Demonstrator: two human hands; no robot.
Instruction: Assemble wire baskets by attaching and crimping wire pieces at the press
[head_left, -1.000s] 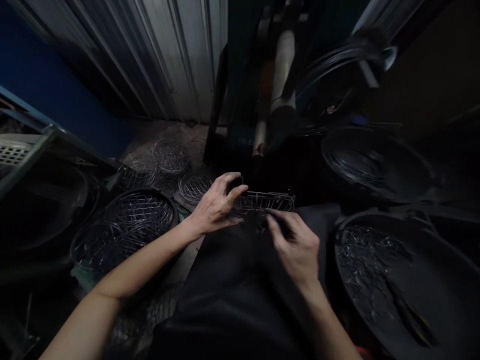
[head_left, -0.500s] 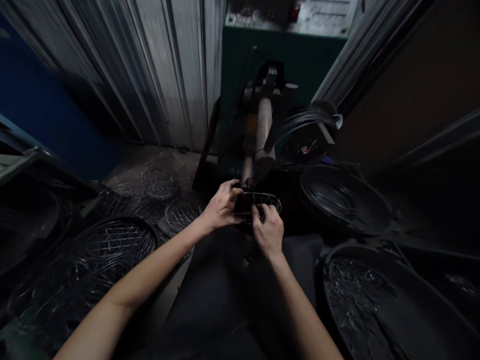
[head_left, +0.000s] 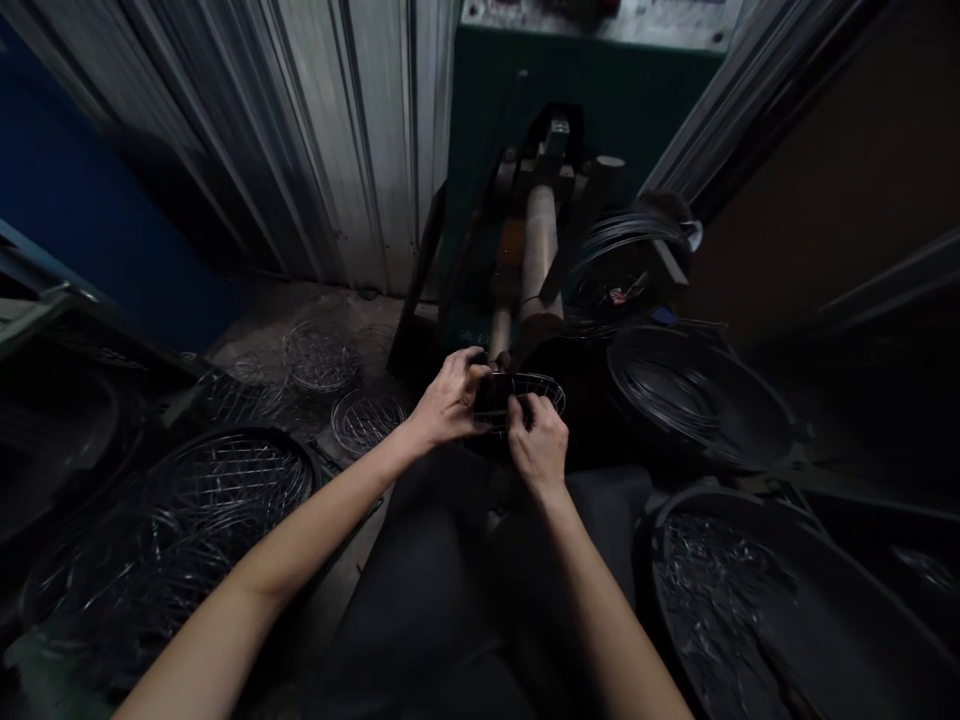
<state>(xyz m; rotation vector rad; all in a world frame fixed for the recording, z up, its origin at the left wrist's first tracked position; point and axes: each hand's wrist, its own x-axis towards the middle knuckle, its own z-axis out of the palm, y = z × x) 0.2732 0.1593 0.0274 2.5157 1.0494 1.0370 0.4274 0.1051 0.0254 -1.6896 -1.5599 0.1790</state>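
Both my hands hold a small round wire basket (head_left: 538,386) just in front of a green machine (head_left: 570,120), under its upright roller arm (head_left: 538,245). My left hand (head_left: 448,402) grips the basket's left rim with curled fingers. My right hand (head_left: 538,445) pinches the near rim, fingers closed on the wire. The basket is tilted, its open mesh facing up and toward me. My dark trousers fill the lower middle of the view.
Several finished wire baskets (head_left: 360,420) lie on the floor at left, and a big tub (head_left: 225,490) holds more. Dark tubs with wire coils (head_left: 690,390) and short wire pieces (head_left: 720,590) stand at right. Corrugated metal wall (head_left: 330,130) lies behind.
The basket turned from edge-on to mesh-up and moved forward to the machine's roller. My right hand rose from my lap onto the near rim. The camera tilted up.
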